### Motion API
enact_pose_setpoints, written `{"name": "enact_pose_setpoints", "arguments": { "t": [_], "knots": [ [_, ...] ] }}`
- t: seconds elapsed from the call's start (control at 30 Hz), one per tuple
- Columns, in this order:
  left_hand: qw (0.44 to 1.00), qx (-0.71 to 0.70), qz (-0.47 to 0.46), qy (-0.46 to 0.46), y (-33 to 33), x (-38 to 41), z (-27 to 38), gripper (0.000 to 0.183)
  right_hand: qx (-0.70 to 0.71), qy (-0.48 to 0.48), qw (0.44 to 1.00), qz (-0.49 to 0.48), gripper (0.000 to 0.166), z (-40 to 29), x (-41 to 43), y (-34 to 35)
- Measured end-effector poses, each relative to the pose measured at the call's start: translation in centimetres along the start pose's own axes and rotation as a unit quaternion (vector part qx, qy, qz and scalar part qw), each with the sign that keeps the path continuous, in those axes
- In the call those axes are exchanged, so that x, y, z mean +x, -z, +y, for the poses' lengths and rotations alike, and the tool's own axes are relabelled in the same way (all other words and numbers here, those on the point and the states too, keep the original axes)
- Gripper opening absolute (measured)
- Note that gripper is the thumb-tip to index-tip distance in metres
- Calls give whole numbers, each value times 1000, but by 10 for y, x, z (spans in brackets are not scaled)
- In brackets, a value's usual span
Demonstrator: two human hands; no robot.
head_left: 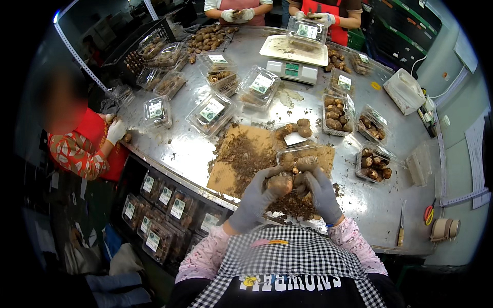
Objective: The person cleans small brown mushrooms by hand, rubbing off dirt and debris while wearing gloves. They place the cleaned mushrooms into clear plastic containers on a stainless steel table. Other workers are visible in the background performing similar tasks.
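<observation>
In a grey glove, my left hand [258, 200] is closed around a brown taro corm [280, 184]. Close beside it, my right hand [317, 188], gloved too, has its fingers curled around a small dark taro corm [301, 189]. Both hands are over the near part of a soil-strewn cardboard sheet [235, 154]. Just beyond them lies an open clear plastic clamshell box [287, 156], with several corms [303, 129] and a white label [294, 139] in its far part. The fingers partly hide the box's near part.
Several filled clamshell boxes [211, 111] stand across the metal table [181, 154]. A kitchen scale [292, 72] with a tray [269, 50] is at the far side. A knife [401, 223], scissors [428, 215] and tape rolls [445, 230] lie at right. Co-workers stand left and opposite; a crate [131, 169] is below left.
</observation>
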State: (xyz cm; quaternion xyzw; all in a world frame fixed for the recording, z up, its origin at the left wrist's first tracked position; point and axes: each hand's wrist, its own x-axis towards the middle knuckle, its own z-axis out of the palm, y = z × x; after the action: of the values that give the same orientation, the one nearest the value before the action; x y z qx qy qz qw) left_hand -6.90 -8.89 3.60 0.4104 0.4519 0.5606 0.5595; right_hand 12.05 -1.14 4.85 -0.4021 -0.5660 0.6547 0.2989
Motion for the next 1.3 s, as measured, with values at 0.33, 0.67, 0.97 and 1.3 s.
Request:
{"name": "enact_pose_setpoints", "arguments": {
  "t": [0.33, 0.67, 0.97, 1.3],
  "knots": [
    [962, 248, 31, -113, -3, -31, 16, 65, 89, -10, 971, -223, 49, 29, -11, -12],
    [946, 292, 40, -136, -7, -37, 17, 57, 243, -47, 935, -252, 64, 51, -10, -15],
    [982, 105, 116, -108, -8, -28, -20, 33, 118, 52, 976, -177, 60, 42, -19, -23],
    [993, 91, 72, -36, -8, -21, 2, 32, -85, 253, 945, -187, 64, 53, -7, -10]
  ]
}}
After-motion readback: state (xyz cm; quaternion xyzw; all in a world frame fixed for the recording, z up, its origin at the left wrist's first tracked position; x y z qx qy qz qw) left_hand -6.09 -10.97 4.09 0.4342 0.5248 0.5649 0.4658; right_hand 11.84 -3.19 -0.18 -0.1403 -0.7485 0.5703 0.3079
